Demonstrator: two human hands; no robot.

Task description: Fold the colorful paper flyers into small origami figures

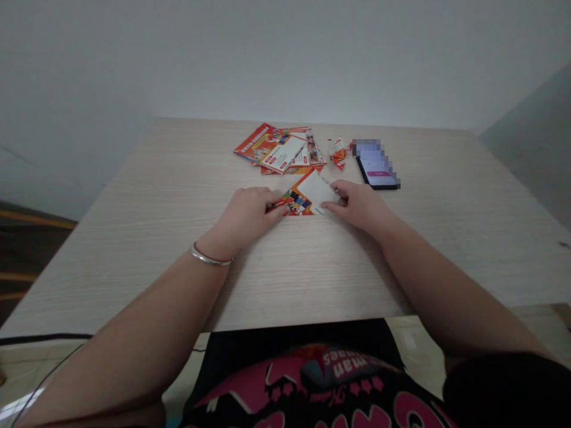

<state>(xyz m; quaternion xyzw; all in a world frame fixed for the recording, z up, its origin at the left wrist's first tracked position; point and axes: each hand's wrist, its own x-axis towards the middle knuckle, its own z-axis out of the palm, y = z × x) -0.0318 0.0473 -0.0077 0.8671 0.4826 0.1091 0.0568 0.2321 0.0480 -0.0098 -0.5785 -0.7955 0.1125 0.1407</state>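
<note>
A folded sheet of printed paper (310,193), orange and white with colourful pictures, lies on the light wooden table (178,196) in front of me. My left hand (247,214), a silver bangle on its wrist, presses the sheet's left corner with curled fingers. My right hand (359,204) pinches its right edge between fingers and thumb. Both hands rest on the tabletop.
Behind the sheet lies a loose pile of similar red and white leaflets (281,150). A small folded paper piece (338,151) sits to their right, beside a black phone (377,165) with its screen lit. A plain wall stands behind the table.
</note>
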